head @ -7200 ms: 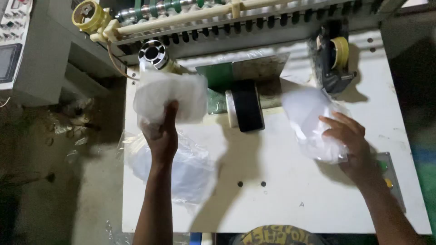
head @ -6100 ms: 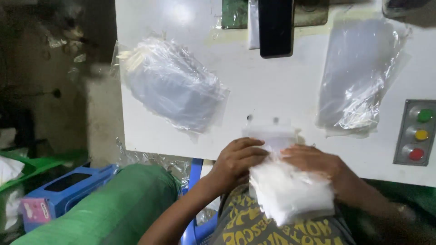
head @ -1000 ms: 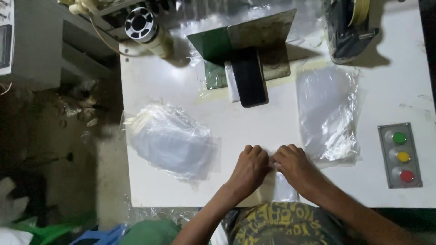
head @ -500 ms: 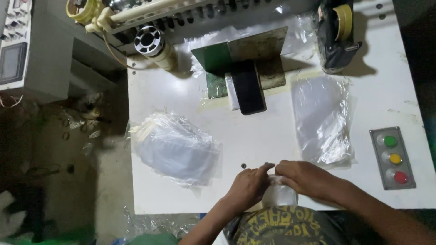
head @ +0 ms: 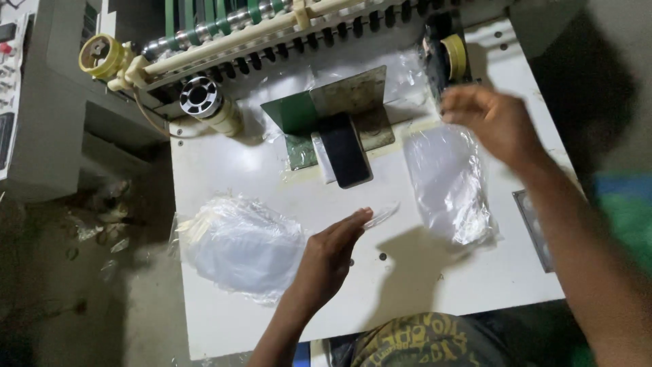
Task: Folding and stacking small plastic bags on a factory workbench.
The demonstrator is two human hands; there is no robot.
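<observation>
White tabletop [head: 435,285] under a roller machine: left hand [head: 331,255], open and flat, fingertips at a thin clear strip [head: 382,216], bag pile [head: 241,246] just beside for easy reach; right hand [head: 490,121] open, blurred, above flat bags [head: 451,183] by the tape roll [head: 454,58].

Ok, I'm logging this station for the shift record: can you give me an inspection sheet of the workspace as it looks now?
Surface: white table, mostly bare in front.
Job's things: stack of clear bags at right; bagged white pile at left; small clear film strip near the middle.
Clutter: black block by green metal plate; tape roll.
Hands: left hand flat, fingertips at the strip; right hand raised over the bags, blurred.
Cables: nothing seen.
Surroundings: roller machine behind; debris on floor.
</observation>
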